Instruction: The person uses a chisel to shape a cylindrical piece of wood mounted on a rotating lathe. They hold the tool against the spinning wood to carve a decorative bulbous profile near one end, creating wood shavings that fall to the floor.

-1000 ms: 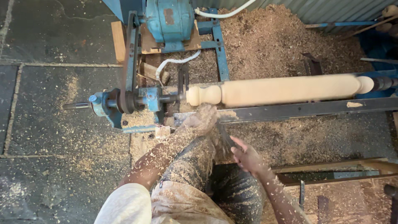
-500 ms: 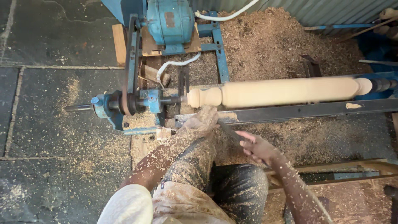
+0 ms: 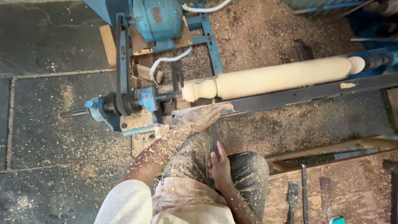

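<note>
step: turning wood spindle (image 3: 273,76), frame centre | left hand (image 3: 202,118) steadies chisel (image 3: 214,135) on rest, right hand (image 3: 219,166) grips handle | next likely calls for firm, steady tool pressure

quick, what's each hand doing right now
Left hand: laid over the chisel at the tool rest, grip unclear.
Right hand: closed around the chisel's handle end.

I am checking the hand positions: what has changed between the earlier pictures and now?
The right hand came in from the side and took hold of the long chisel at its handle end. The left hand stayed on the tool rest, near the chisel's tip. The wooden spindle and blue lathe are unchanged.
</note>
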